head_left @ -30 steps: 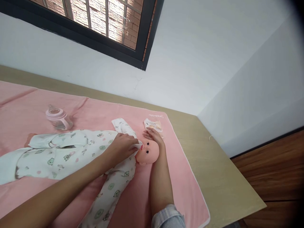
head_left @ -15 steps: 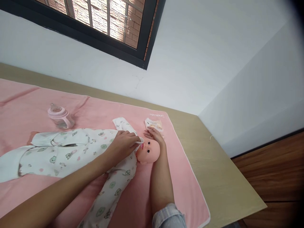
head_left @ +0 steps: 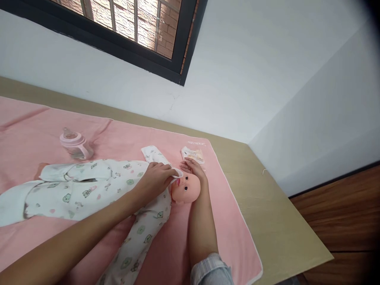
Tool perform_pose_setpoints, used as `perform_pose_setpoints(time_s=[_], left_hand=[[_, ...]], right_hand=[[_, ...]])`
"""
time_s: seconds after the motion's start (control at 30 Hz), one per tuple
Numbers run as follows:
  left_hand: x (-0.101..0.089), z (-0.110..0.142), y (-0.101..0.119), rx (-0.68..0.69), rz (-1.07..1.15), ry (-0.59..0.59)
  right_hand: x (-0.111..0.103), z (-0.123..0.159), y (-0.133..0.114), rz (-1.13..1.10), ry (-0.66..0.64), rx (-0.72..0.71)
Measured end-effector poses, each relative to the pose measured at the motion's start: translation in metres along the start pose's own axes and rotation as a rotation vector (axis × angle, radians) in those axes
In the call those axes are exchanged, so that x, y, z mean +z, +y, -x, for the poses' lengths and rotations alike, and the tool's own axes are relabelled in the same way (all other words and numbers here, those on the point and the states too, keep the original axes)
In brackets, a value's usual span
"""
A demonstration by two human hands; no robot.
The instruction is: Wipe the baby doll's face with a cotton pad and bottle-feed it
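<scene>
A baby doll (head_left: 186, 190) lies on its back in a white patterned sleepsuit (head_left: 97, 186), its bald head toward the right. My left hand (head_left: 156, 178) is closed, pinching a small white cloth (head_left: 178, 174) against the doll's cheek beside its mouth. Most of the cloth is hidden under my fingers. My right hand (head_left: 192, 168) rests at the far side of the doll's head with fingers stretched out, its wrist along the crown. Just beyond those fingertips lies a small white and orange packet (head_left: 192, 154).
A pink blanket (head_left: 225, 237) with a white edge covers much of the wooden board (head_left: 267, 221). A baby bottle (head_left: 75, 144) with a pink collar and handle stands near the doll's legs. Behind are a white wall (head_left: 219, 99) and a dark-framed window (head_left: 178, 51).
My left hand has shifted slightly toward the doll's face, and a little more of the white cloth shows beside its mouth. My right hand has stayed nearly in place.
</scene>
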State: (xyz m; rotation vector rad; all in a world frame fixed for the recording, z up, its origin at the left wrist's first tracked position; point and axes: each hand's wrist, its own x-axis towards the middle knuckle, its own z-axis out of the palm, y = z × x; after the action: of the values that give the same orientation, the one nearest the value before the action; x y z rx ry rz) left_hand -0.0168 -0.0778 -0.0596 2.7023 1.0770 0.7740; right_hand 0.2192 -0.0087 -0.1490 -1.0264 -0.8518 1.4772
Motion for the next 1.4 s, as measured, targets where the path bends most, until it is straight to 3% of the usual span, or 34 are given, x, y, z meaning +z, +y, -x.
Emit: perform_pose_setpoints(time_s=[0.27,0.53,1.1,1.23,1.4], left_hand=[[-0.001,-0.001,0.000,-0.012,0.044,-0.002],[-0.006,0.001,0.005,0.001,0.294,-0.014],[-0.007,-0.001,0.004,-0.033,0.284,-0.015],[-0.018,-0.004,0.000,-0.045,0.362,0.026],[-0.034,-0.007,-0.017,-0.073,0.343,0.060]], right_hand=[[-0.002,-0.002,0.002,0.008,0.003,0.002],[-0.003,-0.005,0.001,0.008,-0.001,0.010],[-0.001,-0.004,0.000,0.037,-0.001,0.018],[0.006,0.010,-0.022,0.145,-0.013,-0.029],[0.035,0.051,-0.079,0.378,-0.120,-0.231]])
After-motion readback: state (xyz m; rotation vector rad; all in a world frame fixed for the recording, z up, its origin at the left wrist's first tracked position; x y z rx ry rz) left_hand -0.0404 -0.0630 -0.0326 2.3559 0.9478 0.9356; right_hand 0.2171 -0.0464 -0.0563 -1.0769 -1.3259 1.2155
